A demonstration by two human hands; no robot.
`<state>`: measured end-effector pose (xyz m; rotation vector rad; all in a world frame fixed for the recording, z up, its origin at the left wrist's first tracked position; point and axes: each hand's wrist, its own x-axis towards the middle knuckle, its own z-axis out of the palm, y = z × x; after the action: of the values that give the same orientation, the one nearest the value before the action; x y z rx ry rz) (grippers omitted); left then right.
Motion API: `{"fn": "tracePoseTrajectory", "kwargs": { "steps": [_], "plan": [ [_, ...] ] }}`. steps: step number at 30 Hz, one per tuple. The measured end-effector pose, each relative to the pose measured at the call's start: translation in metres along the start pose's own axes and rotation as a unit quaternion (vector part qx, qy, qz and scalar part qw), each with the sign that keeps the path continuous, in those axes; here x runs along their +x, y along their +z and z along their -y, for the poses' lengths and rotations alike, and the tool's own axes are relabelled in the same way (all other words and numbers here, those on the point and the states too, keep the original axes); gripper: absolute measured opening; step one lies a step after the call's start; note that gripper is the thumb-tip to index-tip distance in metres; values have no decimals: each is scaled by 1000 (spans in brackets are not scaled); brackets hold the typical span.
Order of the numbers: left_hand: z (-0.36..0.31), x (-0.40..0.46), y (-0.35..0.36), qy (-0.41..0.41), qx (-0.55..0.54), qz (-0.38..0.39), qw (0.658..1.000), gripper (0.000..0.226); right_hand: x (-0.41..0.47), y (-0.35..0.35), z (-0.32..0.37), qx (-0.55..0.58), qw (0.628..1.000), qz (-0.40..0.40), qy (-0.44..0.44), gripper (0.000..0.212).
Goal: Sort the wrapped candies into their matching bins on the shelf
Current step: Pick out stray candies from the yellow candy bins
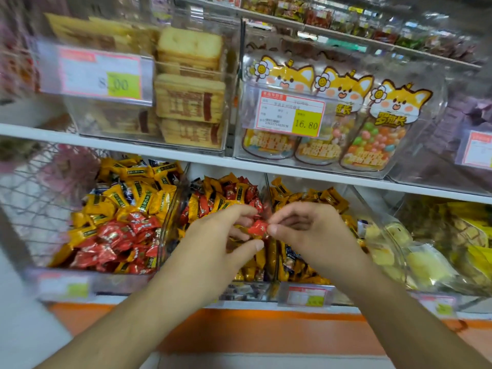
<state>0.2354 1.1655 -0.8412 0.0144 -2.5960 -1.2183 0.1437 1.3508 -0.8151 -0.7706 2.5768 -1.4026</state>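
Red foil marks the wrapped candy (257,227) that sits between both hands above the middle bin (170,230) on the lower shelf (186,162). The right hand (306,230) pinches the candy's right edge between thumb and forefinger, a narrow closed grip, while the left hand (213,235) touches its left side with curled fingers, the thumb tucked beneath; whether the left hand truly grips the red piece cannot be told, though some gold wrapper shows inside its curl. Below the hands, the middle bin holds a mix of red and orange-yellow pieces. The left bin (80,272) is heaped with yellow candies at the back and red ones in front, and the right bin (372,217) holds mostly orange-gold ones. On the upper shelf, a price tag (291,113) reads 16.80 on its yellow patch, fixed to a clear box of three fox-faced candy pouches (372,123) printed with Chinese characters and filled with coloured beans. To the left, a blurred tag (99,73) shows 8.00, beside stacked biscuit packs (190,97) with red lettering too smeared to read. Small tags (306,295) on the lower bin fronts are illegible. Pale yellow packets (426,262) lie in a clear bin at the far right.
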Motion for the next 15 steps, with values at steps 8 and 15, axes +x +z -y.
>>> {"fn": "tracePoseTrajectory", "kwargs": {
  "steps": [8,15],
  "plan": [
    [18,-26,-70,-88,40,-138,986,12,0,43,37,122,990,37,59,6],
    [39,-30,-116,-128,219,-169,952,36,14,12,17,132,984,-62,99,10]
  ]
}}
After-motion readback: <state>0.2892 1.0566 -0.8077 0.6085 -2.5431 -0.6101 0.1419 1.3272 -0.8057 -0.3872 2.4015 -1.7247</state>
